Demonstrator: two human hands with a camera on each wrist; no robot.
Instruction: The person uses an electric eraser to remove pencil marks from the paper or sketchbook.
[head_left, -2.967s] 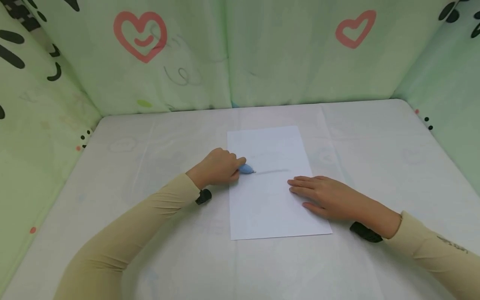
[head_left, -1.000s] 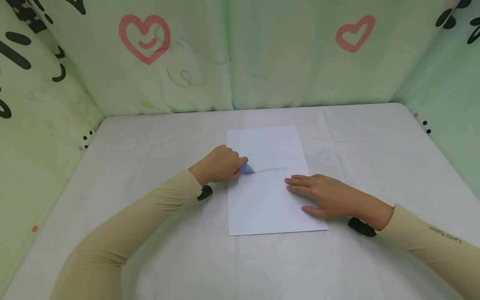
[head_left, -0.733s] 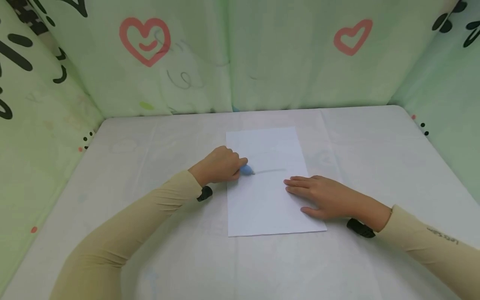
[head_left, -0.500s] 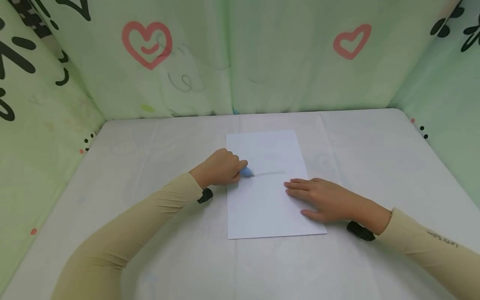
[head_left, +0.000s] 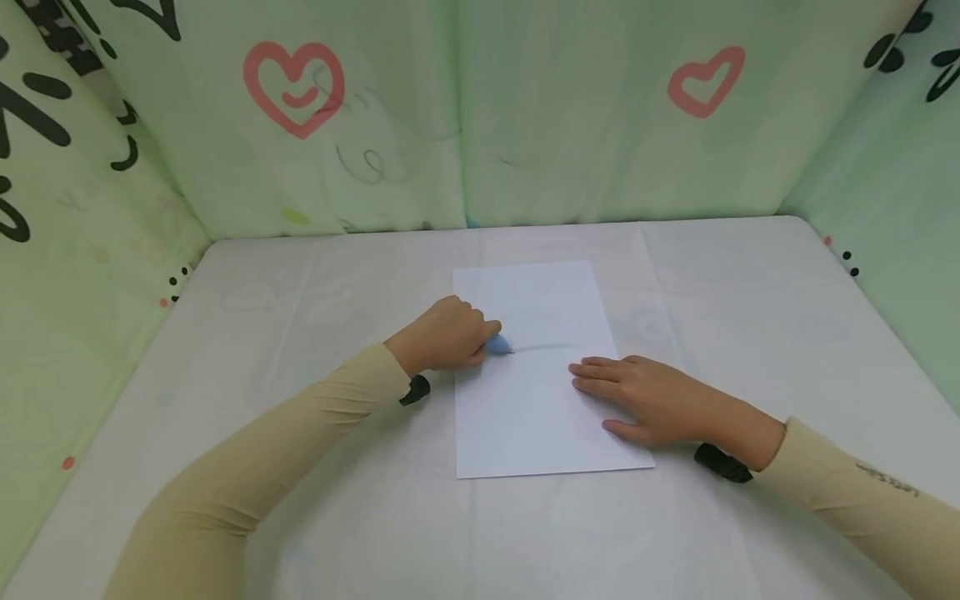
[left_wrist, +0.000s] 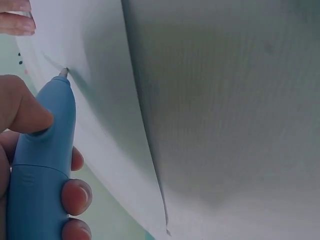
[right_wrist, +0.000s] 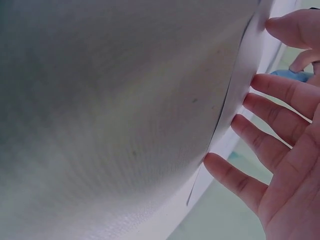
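My left hand [head_left: 442, 333] grips a thick blue pen-shaped tool [left_wrist: 50, 130] with a narrow metal tip. In the left wrist view the thumb [left_wrist: 30, 112] presses on its side and the other fingers curl round the body. The tip meets a white sheet of paper [head_left: 525, 425] left of its middle. From the tip a faint grey streak [head_left: 543, 346] runs right across the sheet. My right hand [head_left: 652, 396] lies flat with fingers spread over the sheet's right edge. In the right wrist view its fingertips [right_wrist: 240, 122] rest along that edge.
A white cloth [head_left: 337, 517] covers the table beneath the paper. Green curtains [head_left: 555, 150] with red hearts and black marks stand round the back and both sides. A black wrist camera [head_left: 722, 463] hangs under the right wrist, another black one [head_left: 415, 390] under the left.
My left hand and the blue tool have shifted slightly right over the sheet. The right hand stays in place on the paper. The head view has tilted a little.
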